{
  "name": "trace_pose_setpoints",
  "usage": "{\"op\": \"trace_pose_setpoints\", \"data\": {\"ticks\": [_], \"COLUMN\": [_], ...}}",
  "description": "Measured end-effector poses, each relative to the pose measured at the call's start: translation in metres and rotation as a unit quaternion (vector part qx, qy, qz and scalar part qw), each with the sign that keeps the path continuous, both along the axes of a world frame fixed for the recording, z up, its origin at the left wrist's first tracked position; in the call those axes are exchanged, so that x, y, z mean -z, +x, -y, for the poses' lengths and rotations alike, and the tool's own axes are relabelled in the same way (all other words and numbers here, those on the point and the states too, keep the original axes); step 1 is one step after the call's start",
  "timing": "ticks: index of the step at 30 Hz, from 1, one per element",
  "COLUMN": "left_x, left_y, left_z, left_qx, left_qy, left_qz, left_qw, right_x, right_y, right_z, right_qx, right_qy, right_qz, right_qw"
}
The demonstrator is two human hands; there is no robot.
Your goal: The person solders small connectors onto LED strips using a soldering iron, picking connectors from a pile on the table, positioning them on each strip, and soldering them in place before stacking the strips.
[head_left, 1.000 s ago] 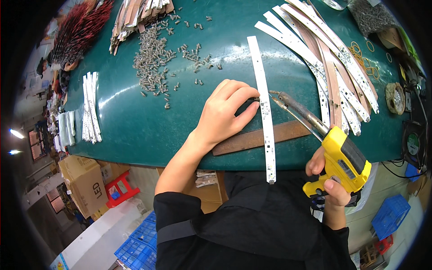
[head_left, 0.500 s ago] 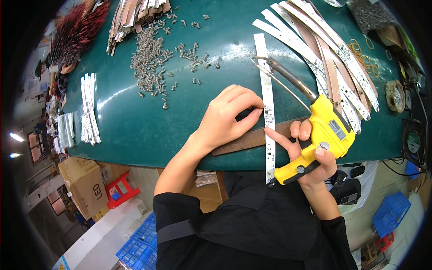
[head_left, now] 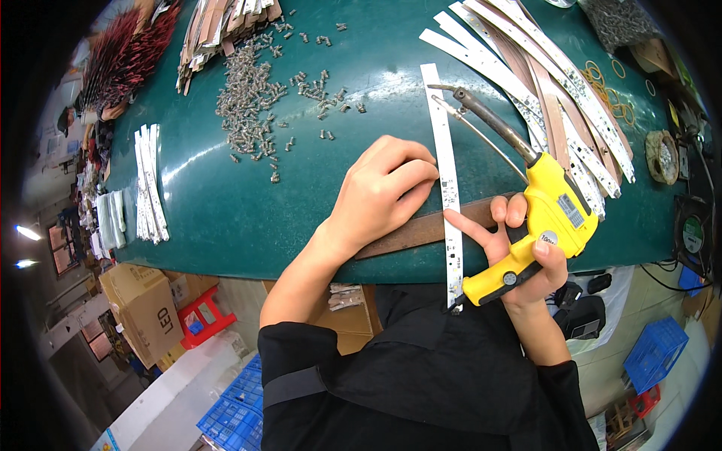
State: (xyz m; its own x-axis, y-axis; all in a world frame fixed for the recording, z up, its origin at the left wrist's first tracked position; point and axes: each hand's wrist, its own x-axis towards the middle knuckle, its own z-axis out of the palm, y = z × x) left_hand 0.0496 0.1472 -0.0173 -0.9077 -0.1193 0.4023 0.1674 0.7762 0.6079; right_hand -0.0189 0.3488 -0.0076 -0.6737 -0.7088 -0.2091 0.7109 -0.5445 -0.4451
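Note:
A narrow white LED circuit strip (head_left: pixel 444 154) with small dark and yellowish parts lies lengthwise before me, across a brown wooden bar (head_left: pixel 410 236). My left hand (head_left: pixel 387 188) is closed at the strip's left edge, thumb and fingertips pressed together; whatever they pinch is hidden. In my right hand (head_left: pixel 526 259) is a yellow soldering gun (head_left: pixel 560 207), its handle against my palm. The gun's dark metal barrel and thin feed tube point up and left, with the tip above the strip's far part. My right index finger stretches out and touches the strip's right edge.
Many small metal connectors (head_left: pixel 248 105) lie heaped at the far left-centre. Stacks of strips (head_left: pixel 556 90) fan out at the right, beside yellow rubber bands (head_left: pixel 602 90). More strips (head_left: pixel 150 180) lie at the left of the green table (head_left: pixel 301 218). Cartons (head_left: pixel 139 304) stand below.
The strip has slid slightly toward me. My right hand and the soldering gun have shifted a little to the right. My left thumb and fingers have drawn closer together.

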Motion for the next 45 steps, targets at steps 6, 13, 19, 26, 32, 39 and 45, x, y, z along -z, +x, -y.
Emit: {"op": "trace_pose_setpoints", "data": {"ticks": [6,13,19,26,32,39,45], "left_x": [0.0018,-0.0015,-0.0012,-0.0069,-0.0021,-0.0022,0.0019], "left_y": [0.0014,0.0019,0.0011,0.0021,-0.0012,0.0015,0.0012], "left_z": [0.0003,-0.0016,-0.0012,-0.0042,0.0002,-0.0037,-0.0041], "left_qx": [0.008,0.012,0.014,-0.011,0.004,0.016,0.004], "left_qy": [0.032,0.015,0.014,0.111,0.066,-0.063,-0.02], "left_qz": [0.023,0.032,0.033,0.052,0.034,0.013,0.007], "left_qw": [0.999,0.999,0.999,0.992,0.997,0.998,1.0], "right_x": [0.0035,0.0036,0.0069,0.0032,0.0024,0.0046,0.0064], "right_y": [0.0006,0.0019,0.0024,0.0016,0.0009,0.0012,0.0023], "right_z": [-0.001,0.0006,-0.0004,-0.0006,-0.0014,-0.0006,-0.0015], "right_qx": [0.012,0.009,0.008,-0.008,-0.004,0.001,0.028], "right_qy": [-0.032,-0.025,-0.054,-0.045,-0.042,-0.032,-0.067], "right_qz": [0.014,0.007,0.008,-0.01,-0.004,-0.005,0.006], "right_qw": [0.999,1.0,0.998,0.999,0.999,0.999,0.997]}}
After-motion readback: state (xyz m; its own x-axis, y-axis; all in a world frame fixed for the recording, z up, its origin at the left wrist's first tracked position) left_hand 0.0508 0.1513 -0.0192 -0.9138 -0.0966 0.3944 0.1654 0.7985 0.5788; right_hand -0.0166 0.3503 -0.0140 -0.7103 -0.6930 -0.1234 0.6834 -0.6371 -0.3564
